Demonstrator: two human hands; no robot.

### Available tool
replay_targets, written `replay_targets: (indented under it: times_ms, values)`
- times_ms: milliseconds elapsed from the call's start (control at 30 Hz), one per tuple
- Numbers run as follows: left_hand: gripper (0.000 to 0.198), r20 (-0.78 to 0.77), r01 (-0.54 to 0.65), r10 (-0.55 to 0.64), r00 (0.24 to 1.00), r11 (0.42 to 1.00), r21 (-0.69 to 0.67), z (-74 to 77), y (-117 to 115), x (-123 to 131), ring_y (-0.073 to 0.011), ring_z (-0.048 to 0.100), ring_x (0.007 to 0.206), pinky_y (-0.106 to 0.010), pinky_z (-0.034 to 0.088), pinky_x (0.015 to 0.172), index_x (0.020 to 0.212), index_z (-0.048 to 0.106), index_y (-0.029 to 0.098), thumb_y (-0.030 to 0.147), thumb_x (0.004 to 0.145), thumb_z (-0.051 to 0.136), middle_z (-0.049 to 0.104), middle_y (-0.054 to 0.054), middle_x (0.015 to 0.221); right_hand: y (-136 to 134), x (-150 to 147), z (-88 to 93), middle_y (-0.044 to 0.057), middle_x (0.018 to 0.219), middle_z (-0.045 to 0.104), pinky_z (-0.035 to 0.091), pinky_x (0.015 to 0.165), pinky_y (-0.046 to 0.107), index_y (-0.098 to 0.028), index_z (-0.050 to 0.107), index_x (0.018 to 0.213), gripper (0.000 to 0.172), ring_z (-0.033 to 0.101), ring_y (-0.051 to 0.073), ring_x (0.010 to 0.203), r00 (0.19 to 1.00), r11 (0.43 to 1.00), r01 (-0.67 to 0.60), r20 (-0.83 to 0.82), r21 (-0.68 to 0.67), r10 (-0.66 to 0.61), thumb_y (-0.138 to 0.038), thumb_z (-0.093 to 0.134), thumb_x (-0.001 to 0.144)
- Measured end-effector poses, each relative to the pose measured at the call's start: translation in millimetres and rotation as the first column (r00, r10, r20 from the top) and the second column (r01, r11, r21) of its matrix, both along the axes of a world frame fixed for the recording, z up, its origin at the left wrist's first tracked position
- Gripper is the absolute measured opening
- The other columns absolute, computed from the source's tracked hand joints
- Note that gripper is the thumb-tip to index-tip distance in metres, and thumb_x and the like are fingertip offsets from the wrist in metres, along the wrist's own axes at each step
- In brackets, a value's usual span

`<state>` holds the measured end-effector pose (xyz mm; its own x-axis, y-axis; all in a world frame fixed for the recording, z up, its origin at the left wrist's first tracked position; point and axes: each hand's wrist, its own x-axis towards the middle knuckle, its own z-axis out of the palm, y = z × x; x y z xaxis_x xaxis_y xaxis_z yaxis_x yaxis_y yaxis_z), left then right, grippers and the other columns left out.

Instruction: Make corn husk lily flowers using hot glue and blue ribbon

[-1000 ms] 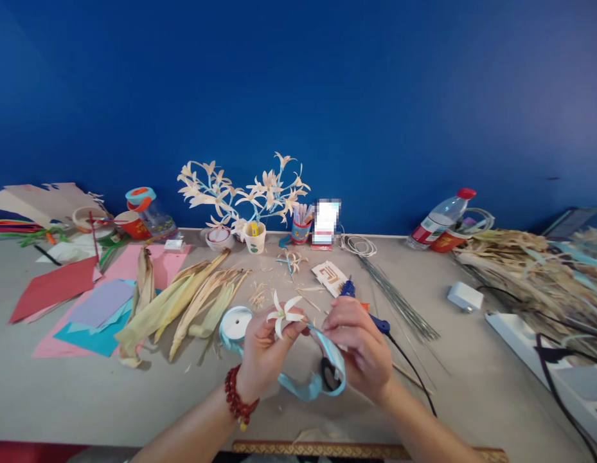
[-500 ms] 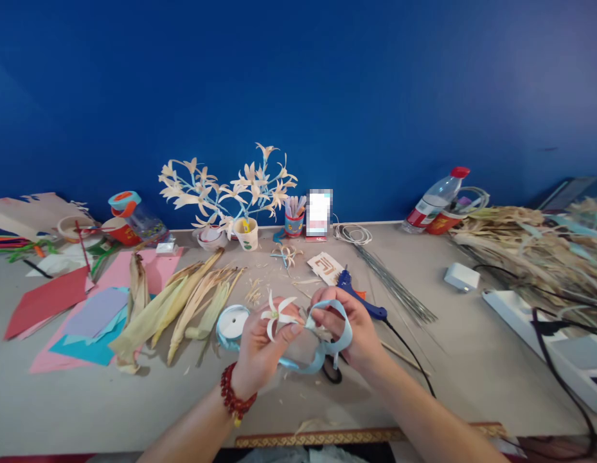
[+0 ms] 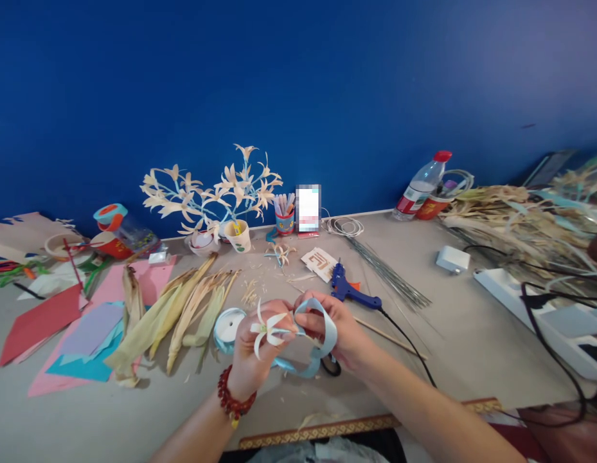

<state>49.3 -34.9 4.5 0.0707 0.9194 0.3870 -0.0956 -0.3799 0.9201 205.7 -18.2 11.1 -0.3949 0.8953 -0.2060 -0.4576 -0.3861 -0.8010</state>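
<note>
Pinching a white flower (image 3: 260, 330) by its base between thumb and fingers, the left grip (image 3: 250, 354) holds it above the desk (image 3: 288, 402), petals spread. The right grip (image 3: 339, 331), just beside it, is closed on a light blue ribbon (image 3: 330, 329) that loops past its fingers and sags below both grips. Touching or close to the left grip's outer side lies a white-centred ribbon roll (image 3: 225, 329).

Well beyond the left grip, a white cup (image 3: 239, 242) contains blue-stemmed pale flowers (image 3: 235, 186) and something yellow. Next to it is a bowl (image 3: 200, 245) with pale contents too small to name. Straight beyond both grips, a blue-and-red pot (image 3: 285, 224) is packed with upright sticks (image 3: 283, 204). Far beyond the right grip, a red cup (image 3: 430, 208) holds a pale coil and a purple item, beside a tilted clear bottle (image 3: 422, 180) with a red cap. Nearer that grip, a blue glue gun (image 3: 353, 292) lies on the desk.
</note>
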Motion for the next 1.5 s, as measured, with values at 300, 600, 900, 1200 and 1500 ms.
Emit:
replay_targets:
  times_ms: [300,600,900,1200,1500]
  values:
    - [0.016,-0.046,-0.086,0.085,0.995,0.996,-0.012,-0.3,0.6,0.5,-0.022,0.06,0.078,-0.043,0.051,0.087,0.064,0.074,0.022,0.033,0.076,0.073,0.064,-0.006,0.076,-0.7,-0.7,-4.8,-0.007,0.055,0.05,0.033,0.047,0.018,-0.016,0.056,0.064,0.04,0.048,0.007,0.049,0.998,0.998,-0.056,0.014,-0.035,0.057,-0.037,0.089,0.057]
    - [0.022,0.09,-0.005,0.011,0.996,0.998,-0.068,-18.8,4.9,3.7,-0.0217,0.062,0.076,-0.043,0.052,0.084,0.064,0.07,0.019,0.036,0.078,0.071,0.068,-0.006,0.074,-2.8,-6.2,-15.8,-0.005,0.059,0.056,0.04,0.052,0.02,-0.015,0.06,0.067,0.038,0.05,0.007,0.051,0.996,0.996,-0.065,-0.058,-0.058,0.062,-0.035,0.09,0.057]
    - [0.018,0.182,0.049,-0.037,0.983,0.997,-0.064,-13.5,7.7,6.8,-0.0214,0.06,0.077,-0.044,0.049,0.089,0.066,0.07,0.021,0.033,0.078,0.073,0.065,-0.004,0.07,-2.3,-11.8,-21.0,-0.006,0.056,0.054,0.041,0.051,0.021,-0.015,0.064,0.072,0.038,0.047,0.007,0.049,0.986,0.974,-0.135,-0.119,-0.183,0.115,-0.032,0.092,0.053]
    - [0.015,0.299,0.076,-0.02,0.954,0.981,-0.177,-10.4,4.1,8.6,-0.018,0.061,0.069,-0.037,0.053,0.078,0.065,0.07,0.019,0.03,0.074,0.077,0.064,-0.003,0.068,0.2,-13.6,-18.9,-0.005,0.059,0.055,0.039,0.05,0.02,-0.016,0.064,0.077,0.038,0.044,0.007,0.051,0.965,0.942,-0.226,-0.191,-0.249,0.181,-0.03,0.091,0.055]
    - [0.017,0.315,0.11,-0.021,0.949,0.957,-0.268,-8.2,3.3,8.8,-0.0179,0.061,0.07,-0.032,0.054,0.067,0.065,0.069,0.018,0.031,0.073,0.077,0.064,-0.004,0.072,1.9,-15.2,-20.6,-0.006,0.055,0.051,0.036,0.051,0.021,-0.016,0.061,0.074,0.041,0.042,0.007,0.05,0.97,0.942,-0.217,-0.167,-0.256,0.178,-0.035,0.091,0.055]
